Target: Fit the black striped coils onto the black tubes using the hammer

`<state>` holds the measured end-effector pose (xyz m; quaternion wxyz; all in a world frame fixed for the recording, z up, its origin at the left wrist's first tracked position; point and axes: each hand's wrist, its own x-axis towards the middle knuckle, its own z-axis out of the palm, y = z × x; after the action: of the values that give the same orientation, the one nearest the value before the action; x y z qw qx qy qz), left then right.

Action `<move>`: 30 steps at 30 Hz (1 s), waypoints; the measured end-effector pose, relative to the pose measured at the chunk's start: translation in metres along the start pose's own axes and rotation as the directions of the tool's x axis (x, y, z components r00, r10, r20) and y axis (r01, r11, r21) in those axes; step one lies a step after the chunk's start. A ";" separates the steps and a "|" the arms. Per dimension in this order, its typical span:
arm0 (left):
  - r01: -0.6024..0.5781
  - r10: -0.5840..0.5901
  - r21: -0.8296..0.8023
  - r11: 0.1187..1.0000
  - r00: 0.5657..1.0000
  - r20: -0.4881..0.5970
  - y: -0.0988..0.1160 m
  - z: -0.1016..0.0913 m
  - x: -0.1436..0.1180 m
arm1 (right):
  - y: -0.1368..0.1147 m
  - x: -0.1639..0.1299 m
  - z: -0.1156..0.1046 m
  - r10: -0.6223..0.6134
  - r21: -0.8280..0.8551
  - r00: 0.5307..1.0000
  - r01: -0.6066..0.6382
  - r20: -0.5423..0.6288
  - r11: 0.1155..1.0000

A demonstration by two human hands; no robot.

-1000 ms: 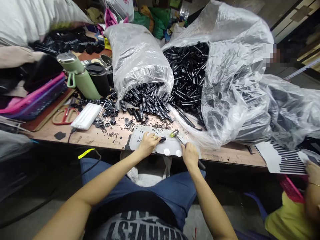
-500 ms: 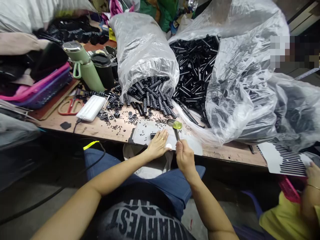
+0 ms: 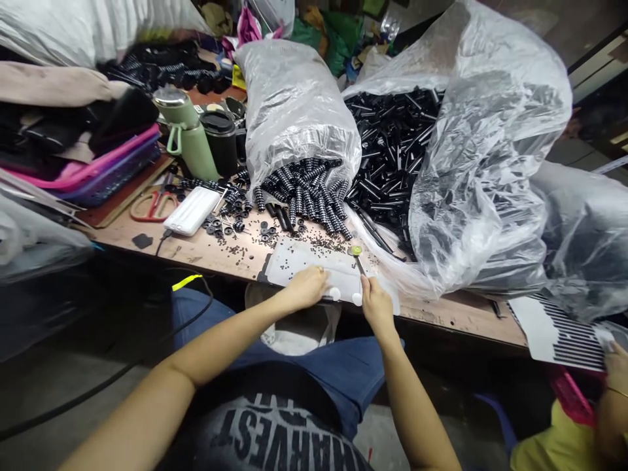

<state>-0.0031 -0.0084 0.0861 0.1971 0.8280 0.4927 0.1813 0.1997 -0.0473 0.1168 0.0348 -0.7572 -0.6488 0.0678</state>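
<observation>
Left hand (image 3: 307, 286): palm down, fingers curled, pressing the white mat (image 3: 304, 258) on the bench (image 3: 220, 252).
Right hand (image 3: 375, 302): fist closed around the hammer (image 3: 357, 256), head resting on mat.

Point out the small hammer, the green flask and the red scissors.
small hammer (image 3: 356, 251): head view, on its yellow-green head.
green flask (image 3: 189, 134): head view, on its body.
red scissors (image 3: 153, 205): head view, on a handle loop.

Green flask (image 3: 189, 134), black cup (image 3: 223, 140), red scissors (image 3: 156, 204), white power bank (image 3: 192, 210).
</observation>
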 end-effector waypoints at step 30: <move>-0.080 -0.073 -0.813 0.577 0.986 -0.149 -0.026 -0.024 -0.007 | -0.051 0.061 0.032 -0.527 0.815 0.832 0.420 -0.171 0.399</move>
<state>-0.0379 0.0003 0.0924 0.5135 0.6272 0.3669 0.4564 0.1544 0.0193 0.0892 0.3662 -0.4275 -0.7265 0.3942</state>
